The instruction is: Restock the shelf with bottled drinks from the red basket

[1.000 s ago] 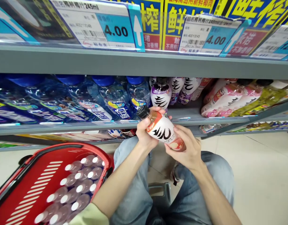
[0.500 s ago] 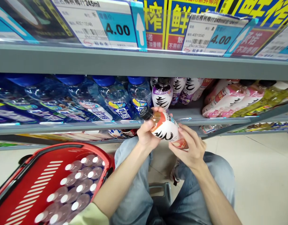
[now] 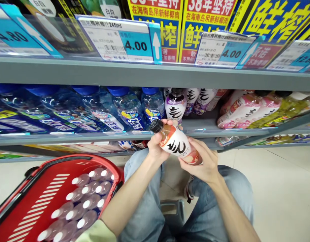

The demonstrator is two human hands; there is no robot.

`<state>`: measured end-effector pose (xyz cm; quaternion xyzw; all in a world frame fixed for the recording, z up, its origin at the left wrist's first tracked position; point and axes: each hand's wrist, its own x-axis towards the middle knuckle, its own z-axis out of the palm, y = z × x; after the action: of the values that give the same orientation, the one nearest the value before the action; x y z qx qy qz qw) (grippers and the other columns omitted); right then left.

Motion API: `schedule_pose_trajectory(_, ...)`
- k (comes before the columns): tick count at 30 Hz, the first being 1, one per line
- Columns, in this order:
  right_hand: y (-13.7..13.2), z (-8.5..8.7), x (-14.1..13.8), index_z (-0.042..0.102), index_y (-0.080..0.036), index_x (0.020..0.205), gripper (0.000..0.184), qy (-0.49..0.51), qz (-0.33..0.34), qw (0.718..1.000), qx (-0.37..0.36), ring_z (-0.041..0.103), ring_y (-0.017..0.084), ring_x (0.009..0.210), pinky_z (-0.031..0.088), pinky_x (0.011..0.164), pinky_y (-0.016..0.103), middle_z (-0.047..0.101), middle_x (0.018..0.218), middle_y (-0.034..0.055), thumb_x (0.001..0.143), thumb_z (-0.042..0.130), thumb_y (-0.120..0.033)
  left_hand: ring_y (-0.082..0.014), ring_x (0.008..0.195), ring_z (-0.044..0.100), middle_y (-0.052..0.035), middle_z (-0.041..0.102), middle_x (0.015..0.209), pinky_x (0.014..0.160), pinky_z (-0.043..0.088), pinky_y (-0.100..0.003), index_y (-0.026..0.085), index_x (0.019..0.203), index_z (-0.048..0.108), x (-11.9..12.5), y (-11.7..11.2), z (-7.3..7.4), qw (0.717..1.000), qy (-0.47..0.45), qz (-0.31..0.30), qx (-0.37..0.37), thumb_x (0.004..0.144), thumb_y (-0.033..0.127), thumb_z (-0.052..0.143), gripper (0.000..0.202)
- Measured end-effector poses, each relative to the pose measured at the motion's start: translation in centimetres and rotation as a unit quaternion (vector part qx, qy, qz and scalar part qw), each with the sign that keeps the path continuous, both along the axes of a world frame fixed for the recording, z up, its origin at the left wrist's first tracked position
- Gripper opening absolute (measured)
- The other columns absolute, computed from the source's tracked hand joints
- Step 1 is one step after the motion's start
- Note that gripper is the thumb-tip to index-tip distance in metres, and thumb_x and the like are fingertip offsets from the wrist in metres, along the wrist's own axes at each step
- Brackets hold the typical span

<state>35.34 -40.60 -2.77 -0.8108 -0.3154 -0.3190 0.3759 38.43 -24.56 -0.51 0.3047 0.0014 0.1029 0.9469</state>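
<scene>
A drink bottle with a black cap, a white and orange label and a bold black character lies tilted between my two hands, above my knees. My left hand is closed around its neck end, just below the cap. Around the base end my right hand is closed, thumb below and fingers along the far side. Right behind the bottle, on the lower shelf, a purple-labelled bottle with a similar black character stands upright.
Blue-capped bottles line the shelf at left; pink-labelled bottles lean at right. A red basket with several white-capped bottles stands at my left. Price tags front the upper shelf. A grey stool shows between my legs.
The bottle has turned slightly in my hands, so its black character faces me more fully. The view has tilted up a little, showing more of the upper shelf.
</scene>
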Motion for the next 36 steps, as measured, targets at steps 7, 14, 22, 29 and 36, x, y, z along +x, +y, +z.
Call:
schedule_pose_trajectory(7, -0.3, 0.0, -0.2, 0.055, -0.027, 0.146, 0.077, 0.066, 0.034, 0.997, 0.028, 0.077, 0.026, 0.102, 0.066, 0.085, 0.037, 0.075, 0.124, 0.0094, 0.074, 0.081, -0.024, -0.018, 0.083, 0.059, 0.0027, 0.065, 0.084, 0.088, 0.055, -0.038, 0.03, 0.087, 0.07, 0.0, 0.0, -0.3, 0.999, -0.003, -0.018, -0.03, 0.052, 0.055, 0.093, 0.048)
schedule_pose_trajectory(14, -0.1, -0.4, -1.3, 0.059, -0.021, 0.141, 0.079, 0.296, 0.158, 0.931, 0.147, 0.075, 0.028, 0.11, 0.061, 0.099, 0.04, 0.074, 0.128, 0.0118, 0.067, 0.087, -0.026, -0.0143, 0.071, 0.053, 0.0043, 0.06, 0.073, 0.072, 0.051, -0.03, 0.031, 0.085, 0.071, 0.0, -0.2, -0.1, 0.997, -0.031, -0.038, -0.066, 0.055, 0.057, 0.093, 0.045)
schedule_pose_trajectory(22, 0.1, -1.2, -1.5, 0.059, -0.021, 0.141, 0.079, 0.415, 0.271, 0.838, 0.229, 0.075, 0.026, 0.101, 0.06, 0.091, 0.038, 0.077, 0.116, 0.0098, 0.068, 0.088, -0.025, -0.0166, 0.07, 0.049, 0.0013, 0.062, 0.073, 0.068, 0.045, -0.031, 0.03, 0.09, 0.073, 0.0, 0.1, -1.2, 0.995, -0.038, -0.039, -0.081, 0.059, 0.058, 0.089, 0.045)
schedule_pose_trajectory(29, 1.2, -2.0, -1.4, 0.059, -0.019, 0.129, 0.083, 0.526, 0.324, 0.719, 0.318, 0.076, 0.025, 0.084, 0.06, 0.077, 0.038, 0.079, 0.096, 0.0069, 0.058, 0.095, -0.042, -0.0168, 0.067, 0.043, -0.0005, 0.055, 0.068, 0.064, 0.041, -0.032, 0.028, 0.089, 0.071, 0.0, 0.2, -0.8, 0.999, -0.012, -0.018, -0.038, 0.06, 0.069, 0.082, 0.051)
schedule_pose_trajectory(36, 1.6, -1.3, -0.9, 0.06, -0.02, 0.122, 0.083, 0.592, 0.356, 0.638, 0.34, 0.074, 0.024, 0.071, 0.06, 0.067, 0.036, 0.077, 0.085, 0.0041, 0.051, 0.097, -0.043, -0.0158, 0.069, 0.056, -0.0025, 0.063, 0.072, 0.065, 0.052, -0.03, 0.021, 0.087, 0.071, -0.6, 1.9, 0.0, 0.997, -0.035, -0.056, 0.039, 0.062, 0.071, 0.082, 0.057)
